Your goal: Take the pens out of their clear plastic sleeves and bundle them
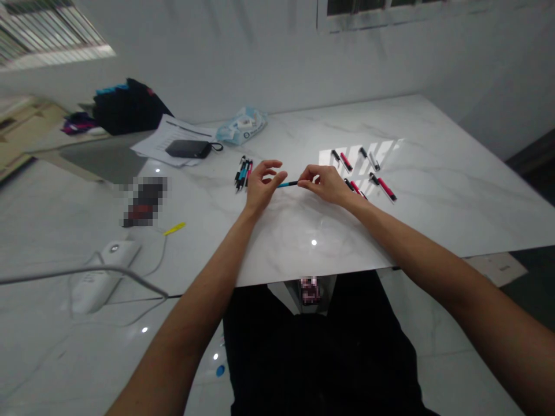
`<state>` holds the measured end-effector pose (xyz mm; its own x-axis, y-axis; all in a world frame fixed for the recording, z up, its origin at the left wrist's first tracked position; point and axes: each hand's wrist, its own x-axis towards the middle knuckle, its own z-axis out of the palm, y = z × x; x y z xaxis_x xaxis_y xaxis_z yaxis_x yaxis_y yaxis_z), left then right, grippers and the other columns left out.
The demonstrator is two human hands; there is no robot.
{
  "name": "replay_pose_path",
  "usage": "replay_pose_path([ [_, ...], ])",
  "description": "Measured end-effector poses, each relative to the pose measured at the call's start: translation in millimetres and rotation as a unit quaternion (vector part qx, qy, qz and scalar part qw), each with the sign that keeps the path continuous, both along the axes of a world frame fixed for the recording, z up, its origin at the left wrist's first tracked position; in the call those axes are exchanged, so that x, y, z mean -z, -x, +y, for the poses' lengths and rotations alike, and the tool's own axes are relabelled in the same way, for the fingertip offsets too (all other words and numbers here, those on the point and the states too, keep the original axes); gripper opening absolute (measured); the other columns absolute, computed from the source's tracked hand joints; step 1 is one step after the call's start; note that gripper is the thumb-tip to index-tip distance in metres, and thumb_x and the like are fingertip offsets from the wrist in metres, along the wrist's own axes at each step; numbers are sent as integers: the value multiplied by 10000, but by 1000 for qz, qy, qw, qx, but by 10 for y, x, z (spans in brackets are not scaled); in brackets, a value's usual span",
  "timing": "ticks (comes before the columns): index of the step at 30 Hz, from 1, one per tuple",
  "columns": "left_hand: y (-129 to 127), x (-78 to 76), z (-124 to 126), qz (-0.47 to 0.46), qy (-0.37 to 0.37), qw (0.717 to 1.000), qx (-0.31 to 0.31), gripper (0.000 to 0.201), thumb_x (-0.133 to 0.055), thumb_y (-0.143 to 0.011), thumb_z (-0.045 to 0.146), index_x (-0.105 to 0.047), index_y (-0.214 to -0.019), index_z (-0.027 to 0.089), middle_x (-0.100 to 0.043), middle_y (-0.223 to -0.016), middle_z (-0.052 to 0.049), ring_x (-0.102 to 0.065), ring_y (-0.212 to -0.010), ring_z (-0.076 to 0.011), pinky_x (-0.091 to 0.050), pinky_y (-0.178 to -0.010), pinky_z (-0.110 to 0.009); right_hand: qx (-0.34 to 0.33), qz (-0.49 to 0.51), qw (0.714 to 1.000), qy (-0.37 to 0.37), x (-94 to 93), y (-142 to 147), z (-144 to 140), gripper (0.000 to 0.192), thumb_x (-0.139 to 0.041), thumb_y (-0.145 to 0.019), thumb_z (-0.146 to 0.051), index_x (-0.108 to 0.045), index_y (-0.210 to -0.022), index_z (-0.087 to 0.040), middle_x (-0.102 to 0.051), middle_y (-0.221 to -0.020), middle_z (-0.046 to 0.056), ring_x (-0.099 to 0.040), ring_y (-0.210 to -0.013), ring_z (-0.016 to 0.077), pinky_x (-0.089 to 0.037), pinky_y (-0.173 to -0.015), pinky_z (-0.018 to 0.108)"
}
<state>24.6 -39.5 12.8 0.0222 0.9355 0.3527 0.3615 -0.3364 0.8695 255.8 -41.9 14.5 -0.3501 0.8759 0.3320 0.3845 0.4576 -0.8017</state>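
A blue and black pen [288, 184] lies level between my hands, just above or on the white marbled table. My right hand [323, 182] pinches its black end between thumb and fingertips. By the blue end is my left hand [263, 184], its fingers and thumb apart; whether it touches the pen is hidden. Just left of that hand lies a bunch of pens [241, 174] in black, blue and red. Beyond my right hand, disassembled-looking pens or pen parts lie in small groups, among them a red piece [387, 189] and a black piece [363, 153].
At the back stand a blue-white soft packet [243, 125] and papers [150, 138] under a black case [189, 149]. To the left are a dark cloth pile [130, 107], a blurred-out object [146, 201], a yellow strip [175, 228] and a white power strip [106, 276] with a grey cable.
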Motion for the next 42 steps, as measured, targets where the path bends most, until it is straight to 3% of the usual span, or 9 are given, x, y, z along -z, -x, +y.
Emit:
replay_pose_path([
  [7, 33, -18, 27, -10, -13, 999, -36, 414, -799, -878, 584, -718, -1102, 245, -764, -1261, -92, -705, -1053, -199, -546, -830, -274, -50, -83, 995, 21, 22, -40, 9, 61, -796, -911, -265, -808, -909, -206, -769, -813, 36, -684, -761, 183, -512, -746, 333],
  [13, 137, 85, 147, -17, 10, 997, -74, 399, -796, -862, 575, -744, -1040, 222, -785, -1125, -90, -713, -1002, -201, -549, -774, -264, -8, -82, 997, 3, 25, -59, 47, 50, -792, -918, -251, -812, -911, -206, -796, -853, 47, -696, -785, 192, -528, -782, 343],
  [16, 184, 109, 190, -88, 68, 990, -88, 449, -795, -841, 623, -740, -1025, 216, -770, -1081, -87, -711, -865, -168, -552, -694, -255, 27, -53, 998, -14, 18, -53, 72, 39, -795, -924, -237, -802, -918, -199, -799, -869, 51, -688, -786, 188, -529, -794, 348],
  [19, 196, 54, 159, -177, 149, 972, -26, 524, -700, -893, 737, -743, -1042, 237, -761, -1015, -86, -714, -794, -161, -577, -659, -265, 63, -21, 997, -28, 39, -41, 95, 47, -784, -943, -248, -783, -935, -201, -799, -892, 56, -694, -801, 191, -543, -810, 356],
  [22, 168, -44, 81, -202, 190, 959, 53, 609, -625, -924, 824, -767, -1062, 248, -746, -913, -87, -719, -759, -177, -598, -647, -291, 70, -1, 997, -20, 81, -32, 108, 81, -773, -958, -289, -767, -953, -208, -802, -915, 58, -701, -814, 194, -557, -816, 361],
  [27, 111, -133, 3, -242, 199, 947, 73, 567, -672, -942, 791, -767, -1027, 239, -706, -806, -58, -707, -710, -161, -615, -661, -299, 49, 3, 999, -12, 106, -24, 100, 89, -778, -938, -297, -758, -948, -210, -786, -889, 46, -688, -803, 188, -556, -799, 352],
  [32, 90, -155, -7, -321, 239, 915, 53, 438, -721, -980, 667, -740, -1016, 232, -720, -814, -40, -707, -727, -142, -622, -663, -268, 34, 7, 999, -7, 66, -17, 72, 87, -771, -927, -289, -762, -951, -206, -771, -873, 40, -673, -784, 178, -548, -773, 339],
  [36, 101, -170, 20, -327, 240, 914, 21, 514, -656, -979, 740, -723, -1118, 251, -728, -842, -35, -678, -681, -130, -568, -580, -249, -29, -10, 999, 19, 113, -10, 50, 143, -740, -930, -263, -774, -1055, -204, -752, -838, 14, -671, -749, 162, -548, -768, 322],
  [42, 346, -59, 200, -360, 175, 912, -84, 474, -634, -925, 731, -601, -1036, 270, -500, -642, 66, -454, -491, -78, -340, -459, -225, -21, -95, 994, 47, 162, 61, 55, 299, -753, -914, -182, -780, -1211, -178, -811, -890, 52, -722, -769, 188, -549, -772, 328],
])
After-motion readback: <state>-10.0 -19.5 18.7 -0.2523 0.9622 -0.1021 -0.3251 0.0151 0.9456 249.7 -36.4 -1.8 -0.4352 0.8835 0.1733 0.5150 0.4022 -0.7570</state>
